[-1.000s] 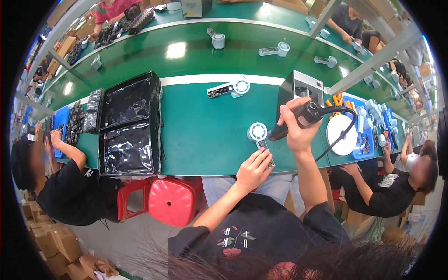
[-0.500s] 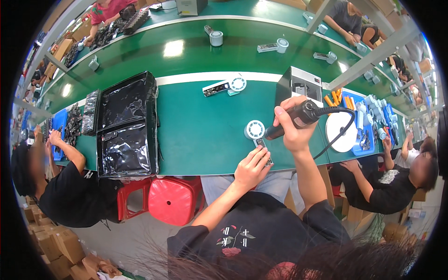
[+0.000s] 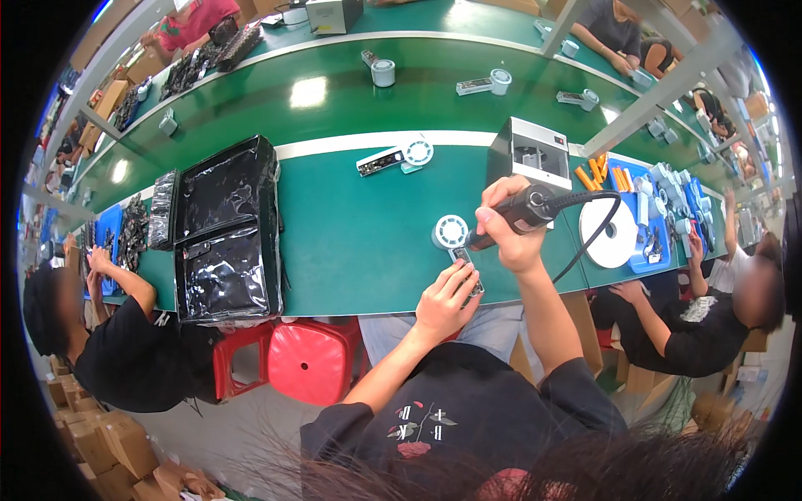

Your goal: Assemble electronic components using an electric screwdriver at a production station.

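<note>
On the green bench in front of me lies a small light-blue handheld fan [image 3: 451, 230], its round head pointing away and its handle open with a circuit board showing. My left hand [image 3: 445, 302] holds the handle down, fingers closed over its near end. A black corded electric screwdriver [image 3: 526, 210] is gripped in my right hand [image 3: 514, 242]. It is tilted, with its tip end down beside the fan's handle; whether the tip touches a screw cannot be made out. Farther off, a second fan [image 3: 416, 152] with an exposed board lies on the bench.
Left stands a black plastic-lined tray [image 3: 274, 242]. A boxy grey machine [image 3: 535, 134] stands beyond my right hand, near a white disc [image 3: 607, 235] and a blue bin [image 3: 650, 260] of parts. More fans [image 3: 383, 73] lie on the green belt. Co-workers sit on both sides.
My right hand and the screwdriver have shifted slightly left, toward the fan's handle. The whole view has moved a little. My left hand keeps its hold on the fan.
</note>
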{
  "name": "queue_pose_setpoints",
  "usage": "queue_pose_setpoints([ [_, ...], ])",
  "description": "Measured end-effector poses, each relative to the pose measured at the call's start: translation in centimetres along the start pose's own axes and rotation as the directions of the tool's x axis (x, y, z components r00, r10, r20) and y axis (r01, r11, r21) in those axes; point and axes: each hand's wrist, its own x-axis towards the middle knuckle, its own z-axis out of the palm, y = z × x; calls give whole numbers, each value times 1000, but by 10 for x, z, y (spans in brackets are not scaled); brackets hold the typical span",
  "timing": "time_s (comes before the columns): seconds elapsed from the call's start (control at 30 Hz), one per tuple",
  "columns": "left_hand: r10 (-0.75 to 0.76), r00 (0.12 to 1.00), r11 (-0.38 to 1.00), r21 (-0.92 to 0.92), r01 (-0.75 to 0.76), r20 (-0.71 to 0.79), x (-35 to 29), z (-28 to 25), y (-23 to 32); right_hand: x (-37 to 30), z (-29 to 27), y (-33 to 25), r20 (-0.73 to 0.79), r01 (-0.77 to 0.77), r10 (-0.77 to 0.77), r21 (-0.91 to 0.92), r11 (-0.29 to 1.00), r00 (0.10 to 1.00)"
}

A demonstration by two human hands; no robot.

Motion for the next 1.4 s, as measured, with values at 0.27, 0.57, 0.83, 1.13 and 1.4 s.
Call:
queue_pose_setpoints([
  [0.27, 31, 999, 999, -34, -30, 42, -2, 0, -4, 42, -51, -51, -323, 157, -254, -296, 942, 912],
  [0.57, -37, 999, 996, -80, 35, -22, 5, 9, -2, 52, -77, -38, -297, 97, -202, -335, 937, 933],
  [0.83, -16, 1000, 993, -121, 15, -5, 9, 4, -1, -39, -30, -52, -204, -2, -35, -180, 984, 978],
  [1.13, -22, 1000, 995, -100, 23, 5, 8, 3, -3, -56, -14, -42, -173, 0, -37, -209, 978, 984],
  [1.4, -31, 999, 995, -96, 31, 11, 7, 2, -1, -60, -15, -39, -151, 12, -43, -203, 979, 988],
])
